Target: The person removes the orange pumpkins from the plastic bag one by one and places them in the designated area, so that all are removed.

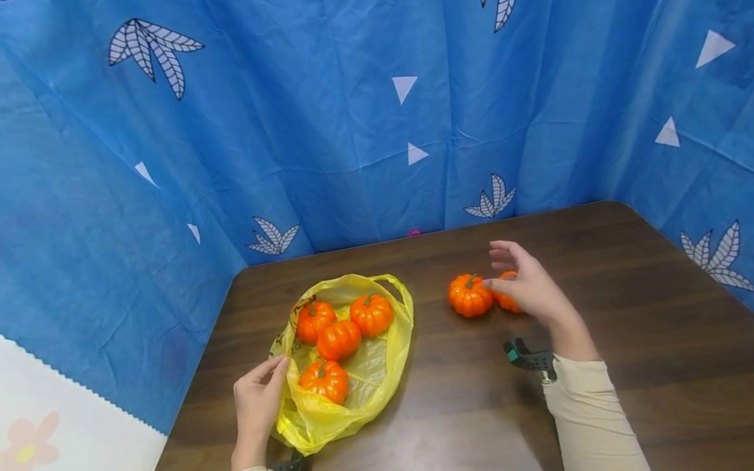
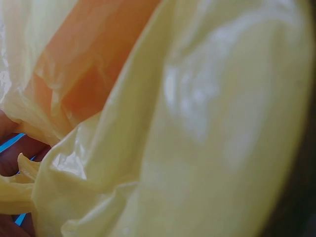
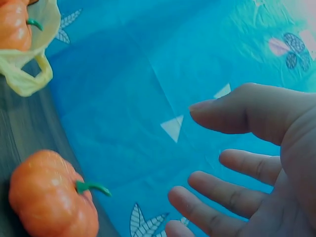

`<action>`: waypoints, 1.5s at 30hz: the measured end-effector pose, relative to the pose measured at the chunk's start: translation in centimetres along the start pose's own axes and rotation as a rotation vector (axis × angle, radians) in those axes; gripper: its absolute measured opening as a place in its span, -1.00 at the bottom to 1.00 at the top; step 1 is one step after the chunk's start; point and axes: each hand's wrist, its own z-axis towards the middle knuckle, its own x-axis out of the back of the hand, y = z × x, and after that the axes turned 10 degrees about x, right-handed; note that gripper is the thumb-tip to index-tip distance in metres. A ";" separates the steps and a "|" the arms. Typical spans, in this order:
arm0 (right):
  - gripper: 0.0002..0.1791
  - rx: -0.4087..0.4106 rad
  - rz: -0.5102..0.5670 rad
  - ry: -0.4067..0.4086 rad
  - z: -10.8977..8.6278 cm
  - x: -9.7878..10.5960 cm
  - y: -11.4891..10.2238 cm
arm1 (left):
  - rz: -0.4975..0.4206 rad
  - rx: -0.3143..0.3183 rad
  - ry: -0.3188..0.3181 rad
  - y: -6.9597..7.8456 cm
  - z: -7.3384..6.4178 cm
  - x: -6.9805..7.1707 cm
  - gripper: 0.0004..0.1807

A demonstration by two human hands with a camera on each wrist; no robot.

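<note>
The left hand has its thumb and forefinger pinched on the near left rim of a yellow plastic bag, which lies mouth-up and spread wide on the dark wooden desk. Inside the bag are four glossy orange pumpkins: a back left pumpkin, a back right pumpkin, a middle pumpkin between them and slightly nearer, and a front pumpkin close to the near wall. A loop handle stands at the bag's far right edge. Well to the right of the bag, two more pumpkins sit on the desk side by side, an outer left pumpkin and an outer right pumpkin partly hidden by the right hand. That hand's grip is empty, thumb and fingers spread apart; whether the thumb touches either pumpkin cannot be told. Beige sleeves cover both forearms, and a blue curtain printed with white leaves and triangles hangs behind the desk.
</note>
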 end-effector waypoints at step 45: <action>-0.34 0.215 0.083 -0.359 0.6 -10.4 -4.0 | -0.049 -0.011 -0.008 -0.2 0.2 0.1 -0.81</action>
